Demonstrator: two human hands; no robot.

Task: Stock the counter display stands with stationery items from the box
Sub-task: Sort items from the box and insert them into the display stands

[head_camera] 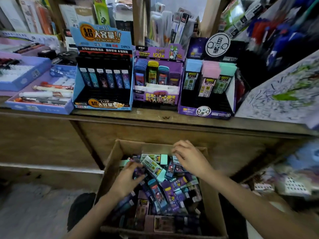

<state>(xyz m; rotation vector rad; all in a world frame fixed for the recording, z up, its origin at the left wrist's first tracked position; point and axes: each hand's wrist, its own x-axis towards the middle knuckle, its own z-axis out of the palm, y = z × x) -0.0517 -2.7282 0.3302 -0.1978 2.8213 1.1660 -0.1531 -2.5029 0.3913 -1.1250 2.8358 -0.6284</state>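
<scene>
While we look down into the cardboard box (119, 149), a heap of small stationery packs (174, 192) fills it, purple, dark and mint-capped, lying every which way. Our left hand (127, 180) is in at the box's left side, fingers curled round a dark purple pack (139, 171), though blur hides the exact grip. Our right hand (188, 157) reaches the box's far right corner, fingers bent down onto the packs there; whether it pinches one, we cannot tell. A mint-capped pack (153, 168) lies slanted on top of the heap between the two hands. Beyond the box, up on the wooden tabletop (155, 116), three display stands sit side by side. A blue stand (103, 66) is beyond and left with a row of dark packs upright. A middle stand (158, 75) in purple is straight beyond. A right-hand stand (207, 83) holds blue, pink and mint packs.
</scene>
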